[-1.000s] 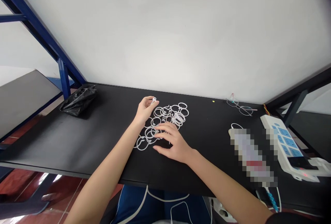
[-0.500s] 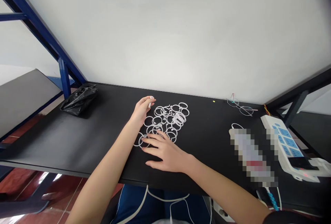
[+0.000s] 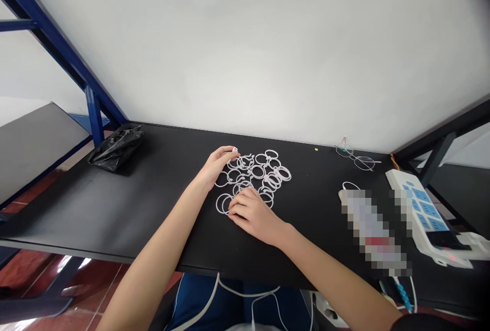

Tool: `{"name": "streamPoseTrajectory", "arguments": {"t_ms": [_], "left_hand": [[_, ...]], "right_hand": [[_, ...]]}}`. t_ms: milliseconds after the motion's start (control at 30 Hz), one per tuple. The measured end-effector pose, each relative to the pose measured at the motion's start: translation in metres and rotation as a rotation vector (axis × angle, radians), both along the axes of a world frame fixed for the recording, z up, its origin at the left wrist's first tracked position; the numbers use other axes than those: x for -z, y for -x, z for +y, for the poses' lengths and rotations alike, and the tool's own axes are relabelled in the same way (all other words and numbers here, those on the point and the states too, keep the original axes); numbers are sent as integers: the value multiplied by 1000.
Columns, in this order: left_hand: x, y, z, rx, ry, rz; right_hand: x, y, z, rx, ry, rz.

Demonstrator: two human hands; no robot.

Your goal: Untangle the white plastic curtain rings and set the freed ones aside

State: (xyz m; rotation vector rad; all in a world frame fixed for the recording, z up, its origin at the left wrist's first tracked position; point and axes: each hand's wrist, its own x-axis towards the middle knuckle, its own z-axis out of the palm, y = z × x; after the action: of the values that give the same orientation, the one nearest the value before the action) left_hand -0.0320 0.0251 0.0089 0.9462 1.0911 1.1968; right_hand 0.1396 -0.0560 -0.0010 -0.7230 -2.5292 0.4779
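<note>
A pile of several white plastic rings (image 3: 257, 174) lies spread on the black table (image 3: 153, 203). My left hand (image 3: 216, 165) rests at the pile's left edge, fingers pinched on a small white ring. My right hand (image 3: 254, 213) lies on the near side of the pile with its fingers curled over the closest rings; what they grip is hidden.
A crumpled black bag (image 3: 118, 147) lies at the back left. A pair of glasses (image 3: 356, 157) sits at the back right by the wall. White power strips (image 3: 421, 208) and a blurred object (image 3: 373, 231) occupy the right side. Blue steel frame (image 3: 90, 111) rises at left.
My right hand went from flat, spread fingers to curled fingers and pulled the near rings to the right. The pile shifted slightly rightward. My left hand stayed at the pile's left edge.
</note>
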Motion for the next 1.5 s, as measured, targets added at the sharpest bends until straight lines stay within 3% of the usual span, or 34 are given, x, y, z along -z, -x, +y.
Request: {"name": "streamPoseTrajectory", "arguments": {"t_ms": [333, 500, 767, 933, 1033, 1267, 1500], "left_hand": [[-3, 0, -1, -8, 0, 45], [-2, 0, 0, -26, 3, 35], [3, 1, 3, -56, 3, 85], [6, -1, 2, -62, -78, 195], [9, -3, 0, -13, -154, 249], [7, -3, -6, 269, -455, 545], [5, -6, -11, 326, -523, 707]], "right_hand": [[-6, -4, 4, 52, 23, 10], [-3, -4, 4, 111, 116, 245], [-7, -15, 21, 483, 419, 775], [-9, -23, 34, 696, 562, 1062], [-8, -26, 37, 740, 567, 1081], [-2, -27, 38, 713, 528, 1058], [-3, -27, 37, 717, 531, 1019]]}}
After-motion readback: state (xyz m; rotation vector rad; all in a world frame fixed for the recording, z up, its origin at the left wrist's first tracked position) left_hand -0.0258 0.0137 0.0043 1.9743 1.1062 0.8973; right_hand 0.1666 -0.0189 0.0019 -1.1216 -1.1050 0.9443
